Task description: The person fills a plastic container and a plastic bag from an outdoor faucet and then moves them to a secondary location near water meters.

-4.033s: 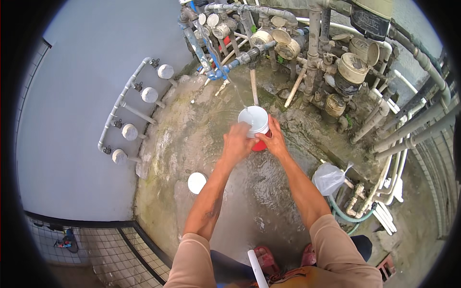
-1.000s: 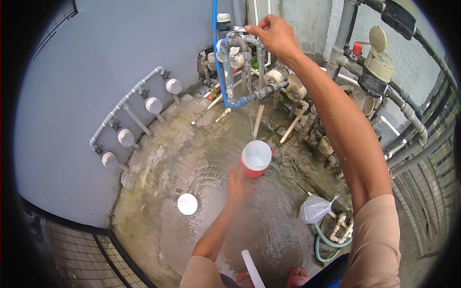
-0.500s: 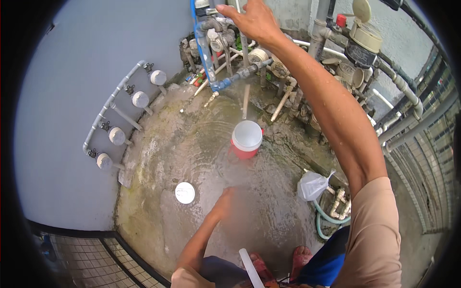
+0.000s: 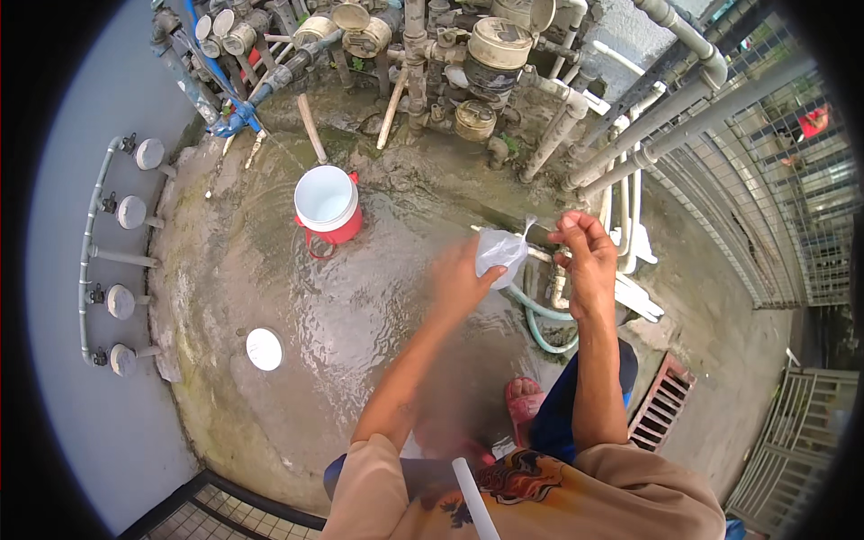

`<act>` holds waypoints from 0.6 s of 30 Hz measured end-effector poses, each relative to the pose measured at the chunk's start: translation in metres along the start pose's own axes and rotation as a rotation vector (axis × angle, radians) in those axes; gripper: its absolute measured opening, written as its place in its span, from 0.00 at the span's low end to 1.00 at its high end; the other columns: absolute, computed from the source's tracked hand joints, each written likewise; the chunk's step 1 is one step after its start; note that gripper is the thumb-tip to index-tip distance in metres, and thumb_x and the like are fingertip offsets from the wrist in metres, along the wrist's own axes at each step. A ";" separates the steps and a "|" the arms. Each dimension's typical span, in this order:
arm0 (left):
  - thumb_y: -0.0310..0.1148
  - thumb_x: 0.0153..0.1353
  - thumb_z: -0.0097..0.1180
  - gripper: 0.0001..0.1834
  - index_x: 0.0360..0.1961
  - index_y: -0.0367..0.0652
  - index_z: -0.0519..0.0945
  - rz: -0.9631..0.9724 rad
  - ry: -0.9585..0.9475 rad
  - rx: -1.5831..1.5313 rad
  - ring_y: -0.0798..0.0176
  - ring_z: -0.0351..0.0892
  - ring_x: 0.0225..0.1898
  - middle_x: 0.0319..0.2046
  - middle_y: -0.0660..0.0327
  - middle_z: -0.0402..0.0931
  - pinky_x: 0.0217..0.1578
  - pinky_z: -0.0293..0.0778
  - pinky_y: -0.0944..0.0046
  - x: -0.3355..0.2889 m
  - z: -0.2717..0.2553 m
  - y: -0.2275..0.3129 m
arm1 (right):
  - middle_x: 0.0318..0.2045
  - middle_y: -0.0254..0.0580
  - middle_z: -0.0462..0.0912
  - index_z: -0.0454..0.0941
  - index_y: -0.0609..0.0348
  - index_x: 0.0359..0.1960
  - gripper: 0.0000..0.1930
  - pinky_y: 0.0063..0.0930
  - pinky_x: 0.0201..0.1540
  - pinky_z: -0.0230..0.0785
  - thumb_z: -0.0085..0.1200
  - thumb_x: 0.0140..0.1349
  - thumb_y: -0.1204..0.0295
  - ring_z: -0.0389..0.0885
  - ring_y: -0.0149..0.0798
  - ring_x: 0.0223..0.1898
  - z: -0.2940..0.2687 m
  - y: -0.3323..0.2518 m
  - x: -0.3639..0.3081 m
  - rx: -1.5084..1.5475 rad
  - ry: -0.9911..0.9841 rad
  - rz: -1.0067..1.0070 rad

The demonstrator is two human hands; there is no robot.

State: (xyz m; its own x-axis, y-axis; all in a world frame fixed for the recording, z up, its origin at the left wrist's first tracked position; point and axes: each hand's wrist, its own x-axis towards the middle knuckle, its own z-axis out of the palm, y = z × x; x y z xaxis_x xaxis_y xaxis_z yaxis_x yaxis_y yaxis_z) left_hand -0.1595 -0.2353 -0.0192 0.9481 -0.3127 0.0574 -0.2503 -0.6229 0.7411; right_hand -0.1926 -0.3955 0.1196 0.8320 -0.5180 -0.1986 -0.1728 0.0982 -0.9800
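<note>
The left hand [image 4: 462, 284] is grasping the plastic bag [image 4: 501, 253]; at its three o'clock the right hand [image 4: 589, 268] is curling, its hold unclear. Hard tugging could be tearing the film.

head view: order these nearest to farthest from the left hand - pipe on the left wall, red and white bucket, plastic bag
From the left hand:
1. plastic bag, at its thumb
2. bucket, ahead-left
3. pipe, far left

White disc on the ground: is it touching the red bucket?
Apart: the head view shows wet ground between the white disc and the red bucket.
</note>
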 end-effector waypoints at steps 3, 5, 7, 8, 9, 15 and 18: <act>0.43 0.55 0.65 0.24 0.51 0.42 0.80 0.001 0.008 0.122 0.50 0.71 0.50 0.46 0.52 0.74 0.48 0.66 0.51 0.010 0.027 0.017 | 0.37 0.28 0.80 0.77 0.53 0.44 0.12 0.23 0.36 0.66 0.59 0.64 0.62 0.78 0.25 0.37 -0.010 0.027 -0.009 -0.048 -0.041 0.091; 0.40 0.56 0.63 0.19 0.47 0.44 0.81 0.051 -0.058 0.199 0.50 0.73 0.48 0.42 0.54 0.76 0.46 0.67 0.50 0.019 0.046 -0.002 | 0.37 0.27 0.80 0.77 0.52 0.44 0.12 0.23 0.36 0.65 0.59 0.64 0.62 0.78 0.25 0.37 -0.019 0.042 -0.007 -0.090 -0.017 0.107; 0.38 0.57 0.62 0.15 0.44 0.45 0.81 0.065 -0.066 0.208 0.50 0.73 0.48 0.41 0.54 0.77 0.46 0.67 0.49 0.020 0.057 -0.011 | 0.36 0.26 0.79 0.76 0.51 0.43 0.11 0.24 0.36 0.65 0.59 0.64 0.62 0.78 0.25 0.37 -0.012 0.050 -0.005 0.001 0.044 0.188; 0.34 0.57 0.60 0.10 0.39 0.43 0.80 0.084 -0.009 0.120 0.49 0.74 0.45 0.38 0.54 0.77 0.43 0.68 0.47 0.018 0.057 -0.009 | 0.36 0.27 0.79 0.76 0.51 0.43 0.11 0.24 0.36 0.65 0.58 0.64 0.63 0.77 0.25 0.37 -0.011 0.065 0.003 0.037 0.053 0.166; 0.30 0.57 0.58 0.05 0.34 0.41 0.79 0.110 0.040 0.024 0.48 0.75 0.43 0.34 0.54 0.77 0.40 0.68 0.46 0.018 0.058 -0.006 | 0.36 0.27 0.79 0.75 0.51 0.43 0.11 0.23 0.35 0.64 0.58 0.64 0.63 0.77 0.25 0.37 -0.014 0.090 0.014 0.069 0.074 0.144; 0.26 0.60 0.53 0.03 0.34 0.38 0.74 0.123 0.207 -0.100 0.40 0.74 0.38 0.31 0.45 0.75 0.41 0.69 0.44 -0.004 0.011 -0.029 | 0.31 0.27 0.74 0.71 0.49 0.42 0.07 0.21 0.27 0.64 0.52 0.65 0.66 0.74 0.27 0.33 0.013 0.238 0.015 0.133 0.352 0.412; 0.25 0.60 0.52 0.03 0.35 0.37 0.74 0.068 0.263 -0.126 0.41 0.75 0.37 0.30 0.45 0.74 0.39 0.70 0.46 -0.017 -0.033 0.003 | 0.29 0.29 0.72 0.71 0.48 0.38 0.04 0.24 0.24 0.64 0.49 0.65 0.66 0.73 0.29 0.29 0.015 0.295 0.040 0.335 0.296 0.549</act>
State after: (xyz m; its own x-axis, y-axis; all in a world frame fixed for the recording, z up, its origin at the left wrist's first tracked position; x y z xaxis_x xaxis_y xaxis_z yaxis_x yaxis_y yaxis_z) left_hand -0.1698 -0.2081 0.0040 0.9522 -0.1441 0.2693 -0.3048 -0.5076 0.8059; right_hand -0.2026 -0.3741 -0.1772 0.4845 -0.5235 -0.7008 -0.3151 0.6429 -0.6981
